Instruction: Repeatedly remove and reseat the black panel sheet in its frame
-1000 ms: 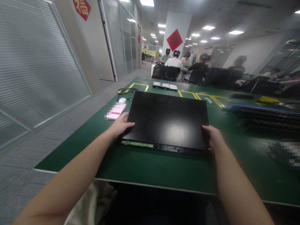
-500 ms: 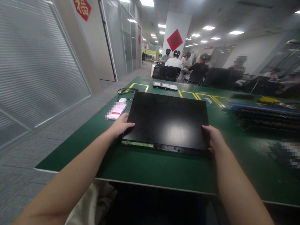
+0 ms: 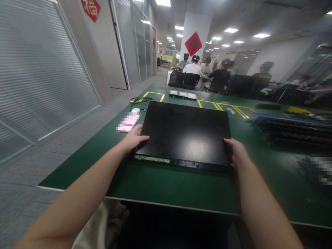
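Note:
Between my two hands is a flat black display panel (image 3: 185, 129), its dark screen face up and reflecting a ceiling light. A strip of green circuit board (image 3: 153, 159) shows along the left part of its near edge. My left hand (image 3: 133, 138) grips the left side, thumb on the face and fingers hidden underneath. On the right side, my right hand (image 3: 235, 150) holds the edge the same way, its fingers mostly out of sight. The panel lies on or just above the green tabletop (image 3: 176, 188); I cannot tell which.
Left of the panel lie a phone (image 3: 129, 122) with a lit screen, a white mouse (image 3: 135, 110) and a black cable (image 3: 140, 100). Small parts in a black tray (image 3: 183, 94) sit behind. A blurred stack of dark panels (image 3: 290, 129) stands right. Several people sit beyond.

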Demonstrator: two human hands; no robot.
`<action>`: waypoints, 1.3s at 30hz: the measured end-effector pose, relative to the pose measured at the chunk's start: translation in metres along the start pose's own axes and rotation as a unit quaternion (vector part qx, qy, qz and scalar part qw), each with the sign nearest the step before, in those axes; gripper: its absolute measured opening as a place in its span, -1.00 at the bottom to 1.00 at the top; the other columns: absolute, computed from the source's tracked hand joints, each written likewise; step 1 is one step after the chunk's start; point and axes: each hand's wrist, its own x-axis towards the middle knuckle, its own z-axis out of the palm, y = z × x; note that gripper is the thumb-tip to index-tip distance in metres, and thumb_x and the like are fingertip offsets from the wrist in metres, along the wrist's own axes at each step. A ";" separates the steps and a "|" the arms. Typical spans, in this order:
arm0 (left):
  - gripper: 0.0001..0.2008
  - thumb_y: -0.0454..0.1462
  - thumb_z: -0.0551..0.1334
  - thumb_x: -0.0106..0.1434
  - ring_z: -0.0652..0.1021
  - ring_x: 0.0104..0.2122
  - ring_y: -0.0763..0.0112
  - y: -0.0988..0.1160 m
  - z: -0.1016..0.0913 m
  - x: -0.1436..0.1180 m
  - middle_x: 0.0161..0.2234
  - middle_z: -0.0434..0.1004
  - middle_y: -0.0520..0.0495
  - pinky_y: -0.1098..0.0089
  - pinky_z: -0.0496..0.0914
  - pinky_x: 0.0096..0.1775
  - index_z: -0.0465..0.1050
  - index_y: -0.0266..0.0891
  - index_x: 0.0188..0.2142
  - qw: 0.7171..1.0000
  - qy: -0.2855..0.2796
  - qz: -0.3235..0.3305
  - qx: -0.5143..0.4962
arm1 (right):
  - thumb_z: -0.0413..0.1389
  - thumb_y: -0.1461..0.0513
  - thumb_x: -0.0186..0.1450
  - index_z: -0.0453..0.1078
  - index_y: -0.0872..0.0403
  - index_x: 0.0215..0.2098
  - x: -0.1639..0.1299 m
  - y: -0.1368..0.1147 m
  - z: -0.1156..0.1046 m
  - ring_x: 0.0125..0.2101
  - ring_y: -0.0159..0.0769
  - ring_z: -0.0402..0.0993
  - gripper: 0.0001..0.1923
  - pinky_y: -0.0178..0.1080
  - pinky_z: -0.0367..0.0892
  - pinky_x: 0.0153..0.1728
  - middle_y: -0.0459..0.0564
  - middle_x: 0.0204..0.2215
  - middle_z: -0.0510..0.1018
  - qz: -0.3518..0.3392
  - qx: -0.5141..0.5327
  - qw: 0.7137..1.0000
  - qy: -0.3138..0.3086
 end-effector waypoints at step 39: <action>-0.44 -0.40 0.50 0.00 0.66 0.03 0.01 -0.004 -0.003 0.002 -0.11 0.73 -0.11 -0.03 0.50 0.12 0.35 -0.18 -0.04 0.999 -0.030 0.010 0.023 | 0.27 0.16 -0.07 0.38 -0.05 -0.38 0.001 0.000 -0.007 -0.52 -0.18 0.45 -0.72 -0.15 0.34 -0.50 -0.11 -0.53 0.55 -0.012 -0.045 0.998 -0.038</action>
